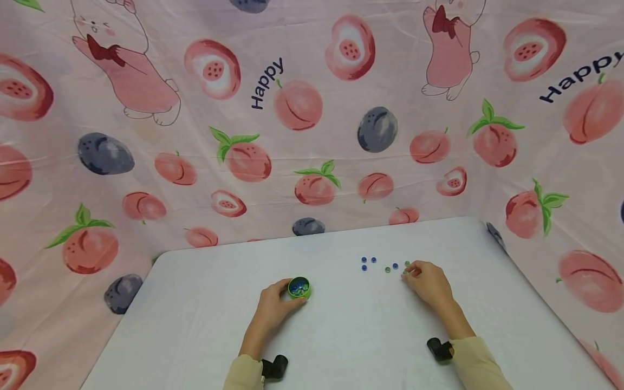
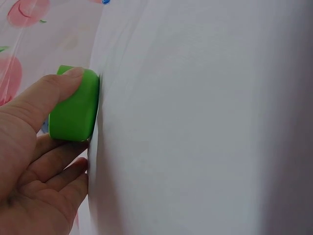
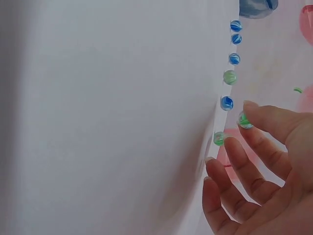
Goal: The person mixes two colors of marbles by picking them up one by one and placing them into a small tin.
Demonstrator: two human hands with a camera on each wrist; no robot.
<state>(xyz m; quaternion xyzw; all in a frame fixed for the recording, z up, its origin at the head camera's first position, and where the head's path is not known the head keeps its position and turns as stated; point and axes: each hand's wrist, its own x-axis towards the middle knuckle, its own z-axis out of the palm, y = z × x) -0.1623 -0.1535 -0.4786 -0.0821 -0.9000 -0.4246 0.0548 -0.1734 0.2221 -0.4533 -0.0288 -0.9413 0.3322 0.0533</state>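
My left hand (image 1: 275,306) grips a small round green cup (image 1: 307,293), thumb on one side and fingers on the other. Blue and green glass marbles (image 1: 299,288) lie inside the cup. In the left wrist view the thumb presses the cup's green wall (image 2: 73,115) close to the tabletop. My right hand (image 1: 431,284) pinches a green marble (image 3: 245,120) between thumb and index finger. Right by its other fingertips is another green marble (image 3: 219,138). Farther left on the table are a blue marble (image 1: 395,266) and a green marble (image 1: 388,270).
Three more blue marbles (image 1: 364,268) form a small cluster on the white table (image 1: 341,336), left of the other loose ones. A pink fruit-print cloth (image 1: 273,216) hangs behind the table and at both sides. Black wrist mounts (image 1: 275,367) sit at both sleeves.
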